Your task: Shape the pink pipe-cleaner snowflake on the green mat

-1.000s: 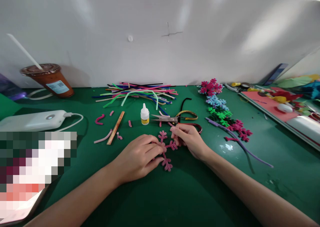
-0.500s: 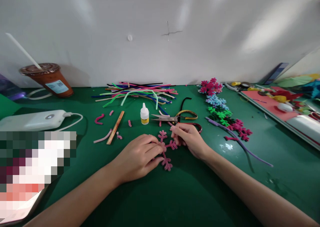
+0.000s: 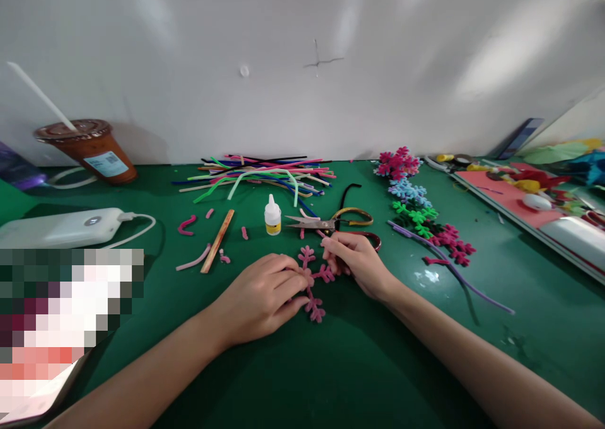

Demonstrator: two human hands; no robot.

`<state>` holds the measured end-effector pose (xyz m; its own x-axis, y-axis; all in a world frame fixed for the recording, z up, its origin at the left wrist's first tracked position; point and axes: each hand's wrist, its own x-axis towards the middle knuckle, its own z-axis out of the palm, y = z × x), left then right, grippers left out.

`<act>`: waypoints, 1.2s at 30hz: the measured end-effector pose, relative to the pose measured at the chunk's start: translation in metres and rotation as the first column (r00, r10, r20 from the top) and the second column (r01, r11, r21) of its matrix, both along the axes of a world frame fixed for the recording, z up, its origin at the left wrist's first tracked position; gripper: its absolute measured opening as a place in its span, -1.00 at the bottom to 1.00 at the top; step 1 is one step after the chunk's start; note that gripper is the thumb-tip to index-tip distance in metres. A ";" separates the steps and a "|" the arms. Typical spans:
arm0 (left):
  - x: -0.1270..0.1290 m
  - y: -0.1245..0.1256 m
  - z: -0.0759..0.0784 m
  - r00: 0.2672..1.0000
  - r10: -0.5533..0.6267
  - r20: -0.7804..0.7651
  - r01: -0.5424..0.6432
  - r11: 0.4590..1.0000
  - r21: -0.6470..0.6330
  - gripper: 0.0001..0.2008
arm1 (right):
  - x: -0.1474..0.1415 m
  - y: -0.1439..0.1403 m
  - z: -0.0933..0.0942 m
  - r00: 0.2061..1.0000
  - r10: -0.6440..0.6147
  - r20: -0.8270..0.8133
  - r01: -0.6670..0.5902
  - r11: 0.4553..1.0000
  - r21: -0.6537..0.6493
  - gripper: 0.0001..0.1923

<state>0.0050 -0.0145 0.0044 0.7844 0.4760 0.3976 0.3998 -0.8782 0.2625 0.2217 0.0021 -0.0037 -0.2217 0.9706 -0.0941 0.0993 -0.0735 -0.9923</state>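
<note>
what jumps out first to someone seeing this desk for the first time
At the middle of the green table, the left hand and right hand both pinch a pink pipe-cleaner snowflake. Behind them lie a glue bottle, scissors and a bright heap of pipe cleaners. A row of finished snowflakes runs along the right.
</note>
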 end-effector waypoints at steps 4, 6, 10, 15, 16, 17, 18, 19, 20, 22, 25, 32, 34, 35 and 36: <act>0.000 0.000 0.000 1.000 -0.020 -0.006 0.020 1.000 -0.011 -0.80 | 0.000 0.001 0.001 0.999 -0.018 -0.029 0.018 1.000 -0.016 -0.64; 0.000 0.000 0.000 0.999 -0.022 0.042 0.022 1.000 -0.008 -0.76 | 0.000 0.001 0.002 0.997 -0.046 -0.055 0.044 0.999 -0.030 -0.64; -0.003 0.003 -0.002 0.969 0.098 0.227 -0.101 0.995 0.000 -0.73 | 0.001 0.000 0.003 0.991 -0.086 -0.098 0.080 0.995 -0.058 -0.64; -0.003 0.007 -0.001 0.938 0.221 0.268 -0.233 0.973 0.011 -0.89 | 0.002 0.000 0.002 0.989 -0.089 -0.118 0.082 0.995 -0.060 -0.64; -0.003 0.007 -0.001 0.951 0.196 0.238 -0.205 0.979 0.011 -0.91 | 0.002 0.000 0.002 0.989 -0.091 -0.119 0.084 0.995 -0.058 -0.64; -0.002 0.006 -0.001 0.966 0.161 0.202 -0.167 0.986 0.009 -0.91 | 0.002 0.000 0.002 0.989 -0.092 -0.120 0.086 0.995 -0.057 -0.65; -0.002 0.006 -0.001 0.979 0.124 0.164 -0.127 0.992 0.007 -0.89 | 0.001 0.000 0.002 0.988 -0.094 -0.119 0.087 0.995 -0.056 -0.65; -0.002 0.005 0.000 0.987 0.091 0.129 -0.092 0.996 0.005 -0.87 | 0.001 0.000 0.002 0.989 -0.094 -0.116 0.088 0.994 -0.057 -0.65; -0.001 0.004 0.000 0.993 0.066 0.099 -0.067 0.998 0.003 -0.84 | 0.001 0.000 0.003 0.989 -0.095 -0.113 0.088 0.994 -0.057 -0.65; -0.001 0.003 0.000 0.997 0.038 0.062 -0.039 0.999 0.003 -0.80 | 0.001 0.000 0.004 0.990 -0.094 -0.107 0.088 0.994 -0.060 -0.65; -0.002 0.003 -0.001 0.999 0.020 0.043 -0.020 1.000 0.001 -0.77 | 0.001 0.000 0.004 0.990 -0.092 -0.104 0.086 0.994 -0.062 -0.65; 0.000 0.002 0.000 0.999 0.009 0.031 -0.009 1.000 -0.001 -0.77 | 0.001 -0.002 0.001 0.993 -0.082 -0.090 0.080 0.997 -0.022 -0.64; 0.000 0.002 0.001 0.997 0.020 0.079 -0.020 1.000 -0.003 -0.78 | 0.000 -0.002 0.002 0.996 -0.072 -0.048 0.074 0.996 0.039 -0.64; -0.001 0.002 0.002 0.991 0.035 0.129 -0.034 0.999 -0.007 -0.80 | -0.002 -0.001 0.004 0.998 -0.070 0.002 0.070 0.994 0.085 -0.65; -0.003 0.003 0.003 0.978 0.065 0.200 -0.063 0.998 -0.015 -0.83 | -0.004 0.001 0.006 0.995 -0.075 0.069 0.066 0.988 0.136 -0.66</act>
